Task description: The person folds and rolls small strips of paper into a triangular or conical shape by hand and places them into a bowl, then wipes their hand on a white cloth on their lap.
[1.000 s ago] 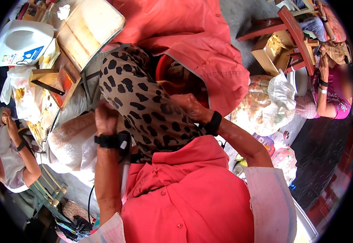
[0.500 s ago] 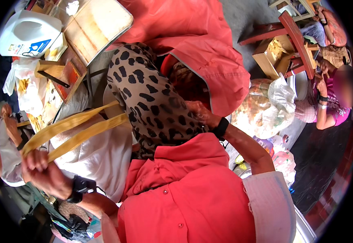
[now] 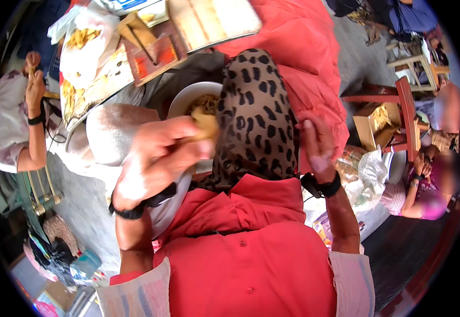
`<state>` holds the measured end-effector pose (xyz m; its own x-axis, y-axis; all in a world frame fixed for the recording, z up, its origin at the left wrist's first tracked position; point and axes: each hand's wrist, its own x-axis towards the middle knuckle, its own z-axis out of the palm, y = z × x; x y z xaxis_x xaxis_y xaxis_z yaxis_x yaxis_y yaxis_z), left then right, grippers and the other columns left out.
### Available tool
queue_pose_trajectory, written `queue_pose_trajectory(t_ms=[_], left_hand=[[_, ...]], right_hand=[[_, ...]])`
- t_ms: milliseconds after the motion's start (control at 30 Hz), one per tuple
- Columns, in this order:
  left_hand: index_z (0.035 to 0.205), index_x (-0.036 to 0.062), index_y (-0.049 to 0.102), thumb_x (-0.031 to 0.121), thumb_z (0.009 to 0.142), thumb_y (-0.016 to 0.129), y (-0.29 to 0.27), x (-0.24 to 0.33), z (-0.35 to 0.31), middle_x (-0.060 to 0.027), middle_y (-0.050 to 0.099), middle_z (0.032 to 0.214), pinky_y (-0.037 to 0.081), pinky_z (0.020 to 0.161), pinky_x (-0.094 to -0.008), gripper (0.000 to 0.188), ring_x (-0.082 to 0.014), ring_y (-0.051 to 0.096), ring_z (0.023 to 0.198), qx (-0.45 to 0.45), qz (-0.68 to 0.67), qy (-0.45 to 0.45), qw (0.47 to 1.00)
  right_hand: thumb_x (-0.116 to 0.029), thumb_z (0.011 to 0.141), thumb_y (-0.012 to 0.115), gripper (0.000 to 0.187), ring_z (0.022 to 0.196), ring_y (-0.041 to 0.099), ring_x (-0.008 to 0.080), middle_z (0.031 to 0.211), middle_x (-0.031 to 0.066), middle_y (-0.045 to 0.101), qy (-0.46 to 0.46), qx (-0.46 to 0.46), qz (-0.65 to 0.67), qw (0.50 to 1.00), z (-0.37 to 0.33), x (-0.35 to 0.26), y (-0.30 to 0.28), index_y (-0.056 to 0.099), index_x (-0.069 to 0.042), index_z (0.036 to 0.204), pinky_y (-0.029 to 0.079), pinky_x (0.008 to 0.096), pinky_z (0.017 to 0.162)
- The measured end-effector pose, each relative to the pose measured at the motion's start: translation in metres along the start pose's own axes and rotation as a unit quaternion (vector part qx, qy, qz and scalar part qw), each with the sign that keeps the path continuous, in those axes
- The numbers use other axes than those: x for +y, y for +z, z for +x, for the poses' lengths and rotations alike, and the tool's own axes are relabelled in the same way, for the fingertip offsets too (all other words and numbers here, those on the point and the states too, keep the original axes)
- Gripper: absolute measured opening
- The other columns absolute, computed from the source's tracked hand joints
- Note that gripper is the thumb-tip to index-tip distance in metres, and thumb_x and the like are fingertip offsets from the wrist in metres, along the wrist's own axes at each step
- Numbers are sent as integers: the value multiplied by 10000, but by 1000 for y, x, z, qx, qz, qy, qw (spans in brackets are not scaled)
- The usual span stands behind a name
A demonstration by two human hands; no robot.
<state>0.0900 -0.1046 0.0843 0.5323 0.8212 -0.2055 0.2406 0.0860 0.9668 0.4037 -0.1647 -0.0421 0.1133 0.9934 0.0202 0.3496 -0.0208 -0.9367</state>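
Note:
My left hand [image 3: 158, 158] is closed on a yellow strip [image 3: 206, 126], now bunched and blurred at the fingertips. It hovers just in front of a white bucket [image 3: 178, 104] holding brown-yellow pieces [image 3: 204, 102]. A leg in leopard-print cloth [image 3: 253, 119] stretches forward between my hands. Beyond the leg's right side, my right hand [image 3: 319, 145] lies against the red cloth [image 3: 314, 79] with its fingers extended, and nothing shows in it. Black bands circle both wrists.
At the far left stands a board with a wooden-handled tool [image 3: 148, 53], beside a bag of yellow pieces [image 3: 82, 45]. A co-worker's hands [image 3: 34, 87] are at the left edge. To the right are a red wooden stool [image 3: 406, 119], a cardboard box [image 3: 370, 127] and a clear plastic bag [image 3: 367, 177].
My left hand has swung from the far left to beside the bucket, and the long yellow strip is now bunched. My right hand has shifted right, off the top of the leg. The view has turned.

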Motion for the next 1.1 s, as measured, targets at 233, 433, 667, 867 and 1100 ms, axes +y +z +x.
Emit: queue_pose_trajectory(t_ms=[233, 433, 667, 867, 1100], left_hand=[[931, -21, 619, 18, 796, 661, 3, 5, 38, -61, 595, 753, 436, 575, -250, 147, -92, 529, 646, -86, 74, 173, 978], [894, -11, 636, -97, 731, 647, -40, -9, 21, -31, 636, 812, 505, 651, -205, 184, -92, 612, 743, -20, 70, 109, 991], [896, 5, 653, -120, 689, 604, -111, -66, -12, -8, 637, 763, 469, 605, -206, 247, -63, 571, 665, 196, -21, 94, 976], [908, -7, 657, -72, 771, 621, -124, -79, -26, -26, 666, 787, 485, 604, -195, 156, -60, 596, 676, 237, -49, 77, 967], [941, -21, 637, -84, 689, 647, -63, -75, 1, -127, 660, 817, 510, 654, -272, 260, -190, 650, 722, -16, 92, 141, 986]], right_hand=[[-63, 852, 587, 482, 1095, 562, 307, 1191, 211, 543, -249, -218, -28, 943, 35, -118, 37, 403, 51, 1282, 441, 347, 922], [8, 849, 597, 162, 595, 602, 238, 777, 149, 604, -273, -203, -60, 939, 40, -124, 69, 558, 32, 1005, 432, 323, 503], [-73, 899, 570, 132, 671, 553, 106, 761, 69, 626, -80, -75, -153, 982, 51, -111, 30, 628, 39, 937, 428, 233, 600], [-138, 886, 598, 221, 761, 608, 182, 881, 120, 636, -26, -149, -249, 957, 48, -103, 47, 604, 15, 1046, 478, 281, 704], [-171, 856, 619, 529, 1105, 527, 364, 1207, 228, 514, -213, -285, -158, 921, 39, -126, 124, 394, 26, 1292, 428, 382, 927]])
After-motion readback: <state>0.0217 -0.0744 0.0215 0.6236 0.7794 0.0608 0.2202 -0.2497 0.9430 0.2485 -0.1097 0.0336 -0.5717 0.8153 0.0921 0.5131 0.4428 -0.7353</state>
